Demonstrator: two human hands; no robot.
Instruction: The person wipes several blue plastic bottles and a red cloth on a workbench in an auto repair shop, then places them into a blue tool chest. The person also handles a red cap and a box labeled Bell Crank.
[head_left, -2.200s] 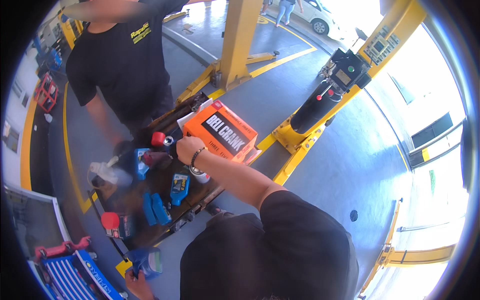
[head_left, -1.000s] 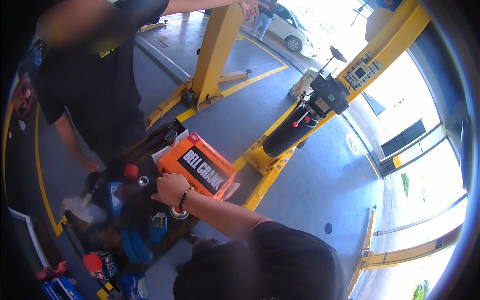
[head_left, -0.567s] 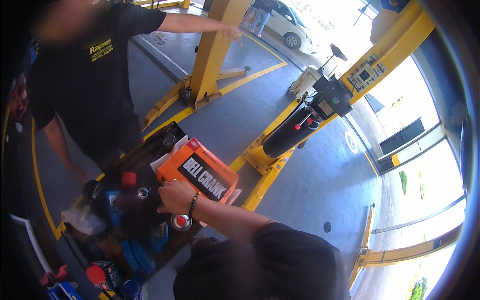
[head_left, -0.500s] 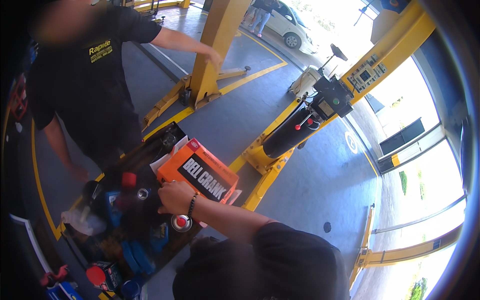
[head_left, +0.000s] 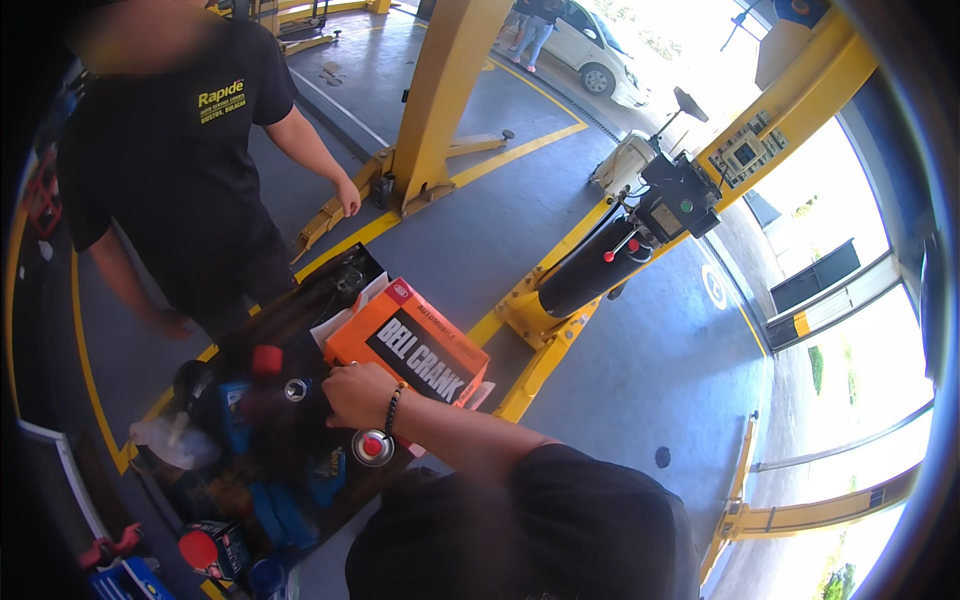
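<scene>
My right hand (head_left: 362, 396), with a beaded bracelet at the wrist, reaches across a dark, cluttered work surface. Its fingers are curled and closed, and whatever they hold is lost in shadow. Right behind the hand stands an orange cardboard box (head_left: 420, 325) with a dark label panel and raised flaps. Close below the wrist is a can with a red nozzle top (head_left: 373, 447), seen from above. A small silver ring-shaped part (head_left: 295, 390) lies left of my fingers, near a red cylindrical piece (head_left: 267, 360). My left hand is not in view.
A person in a black shirt (head_left: 170, 170) stands across the surface. Blue items (head_left: 283, 515), a whitish rag (head_left: 175, 443) and a red-topped container (head_left: 198, 548) crowd the near left. Yellow lift posts (head_left: 445, 100) rise beyond, one beside a black cylinder (head_left: 590, 265). A white car (head_left: 595, 60) is parked outside.
The other person has taken their hand off the yellow post and lowered that arm. The whole view has shifted slightly; my right hand stays beside the orange box.
</scene>
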